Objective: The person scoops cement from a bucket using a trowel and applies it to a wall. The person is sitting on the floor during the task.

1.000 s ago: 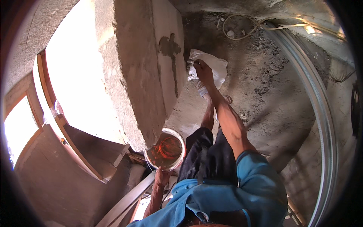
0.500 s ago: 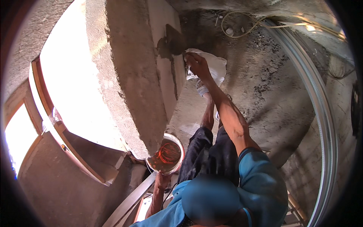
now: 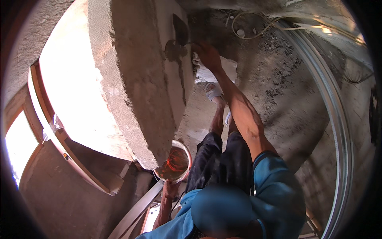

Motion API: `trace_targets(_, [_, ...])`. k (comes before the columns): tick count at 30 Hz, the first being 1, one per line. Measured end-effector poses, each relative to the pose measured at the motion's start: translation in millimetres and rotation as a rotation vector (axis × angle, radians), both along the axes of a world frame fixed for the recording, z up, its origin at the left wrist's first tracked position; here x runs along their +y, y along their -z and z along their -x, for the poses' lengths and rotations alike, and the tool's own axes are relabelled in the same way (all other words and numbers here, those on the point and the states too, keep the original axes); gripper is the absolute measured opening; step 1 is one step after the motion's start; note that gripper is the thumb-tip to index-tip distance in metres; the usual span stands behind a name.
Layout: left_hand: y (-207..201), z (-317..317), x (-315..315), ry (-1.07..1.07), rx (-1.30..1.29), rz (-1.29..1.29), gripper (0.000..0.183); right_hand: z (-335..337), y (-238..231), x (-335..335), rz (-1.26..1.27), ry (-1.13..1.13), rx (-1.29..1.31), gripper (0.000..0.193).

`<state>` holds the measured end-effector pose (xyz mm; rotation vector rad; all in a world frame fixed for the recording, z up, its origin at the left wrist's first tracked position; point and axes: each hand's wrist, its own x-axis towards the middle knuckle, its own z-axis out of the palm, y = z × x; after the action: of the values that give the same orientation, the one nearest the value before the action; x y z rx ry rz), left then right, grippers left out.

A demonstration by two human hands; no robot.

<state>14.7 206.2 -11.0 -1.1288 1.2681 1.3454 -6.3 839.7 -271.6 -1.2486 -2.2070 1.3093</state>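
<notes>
My right hand (image 3: 207, 55) is closed around the handle of a trowel, its arm stretched far forward. The trowel's dark pointed blade (image 3: 181, 30) is up against the pale wall face (image 3: 164, 20). Just below the blade is a dark wet patch of mortar (image 3: 175, 51), with a thin dark streak running down from it. At the lower left, my left hand (image 3: 171, 189) grips the near rim of a round bucket (image 3: 189, 157). Inside the bucket is a brownish content with bright orange-red curved lines; I cannot make out what they are.
A crumpled white sheet (image 3: 223, 71) lies on the floor beyond my feet. The thick wall's rough end (image 3: 123, 103) juts out left, beside a bright opening. Long metal profiles (image 3: 336, 115) curve along the right, and a pale hose (image 3: 248, 38) loops at the far side.
My right hand and the trowel have moved a little farther away and up along the wall, uncovering more of the wet patch. My left hand stays on the bucket.
</notes>
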Motion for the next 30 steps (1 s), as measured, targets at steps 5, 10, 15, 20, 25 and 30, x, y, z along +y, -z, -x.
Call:
trace_targets(5, [-4, 17, -10, 0.104, 0.002, 0.088, 0.036, 5, 50, 14, 0.27, 0.056, -0.052, 0.041])
trace_targets(10, [7, 13, -10, 0.105, 0.058, -0.011, 0.05, 18, 43, 35, 0.182, 0.063, 0.04, 0.047])
trace_targets(15, [13, 4, -9, 0.081, -0.034, 0.057, 0.048, 8, 0, 44, 0.455, 0.044, 0.133, 0.05])
trace_targets(20, [0, 23, 21, 0.172, 0.004, -0.002, 0.049, 19, 59, 69, -0.132, 0.11, 0.14, 0.042])
trace_targets(25, [8, 24, -21, 0.113, 0.007, 0.011, 0.049, 75, 21, 71, -0.366, 0.11, -0.055, 0.032])
trace_targets(30, [16, -1, -20, 0.05, -0.006, 0.016, 0.051, 44, 0, 37, -0.265, 0.009, 0.049, 0.033])
